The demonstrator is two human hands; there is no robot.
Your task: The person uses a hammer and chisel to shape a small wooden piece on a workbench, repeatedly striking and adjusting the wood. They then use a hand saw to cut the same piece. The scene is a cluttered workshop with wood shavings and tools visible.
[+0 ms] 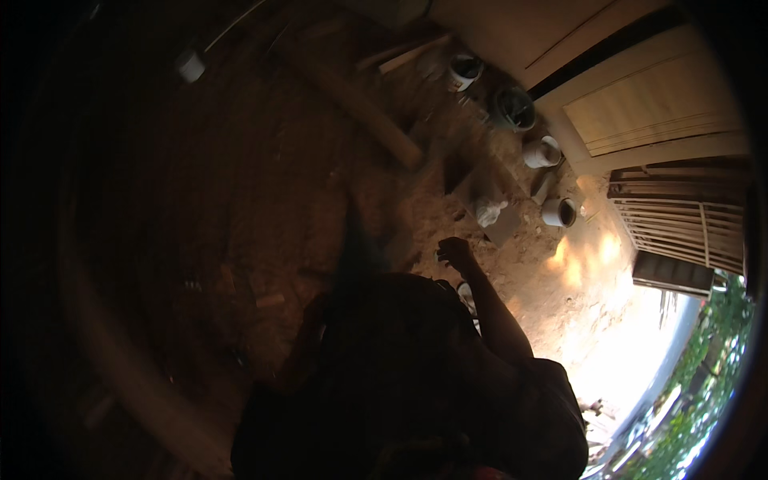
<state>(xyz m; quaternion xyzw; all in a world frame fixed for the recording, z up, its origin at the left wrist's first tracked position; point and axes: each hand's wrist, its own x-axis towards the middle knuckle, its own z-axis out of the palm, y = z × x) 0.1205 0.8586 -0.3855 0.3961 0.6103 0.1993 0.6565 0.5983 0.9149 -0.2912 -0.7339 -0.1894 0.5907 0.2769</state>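
My right hand [454, 253] hangs in front of my body over the dirt floor, a dark outline with its fingers curled inward. A tiny pale spot shows at the fingers; whether they hold anything is too dark to see. On the other side, my left hand [315, 310] is sunk in shadow beside my dark clothing, and its fingers cannot be made out. Between the hands, a dark bluish pointed shape [360, 252] stands out ahead of my body, blurred; its kind is unclear. Ahead of my right hand, a whitish crumpled lump [489, 212] sits on a flat grey board [506, 227].
White buckets [464, 74] and a dark tub [514, 109] line the wall by a wooden panel door [648, 104]. A tipped white bucket [559, 212] lies nearer. A long beam [360, 108] crosses the floor. Slatted wood [680, 212] stands right, beside bright daylight.
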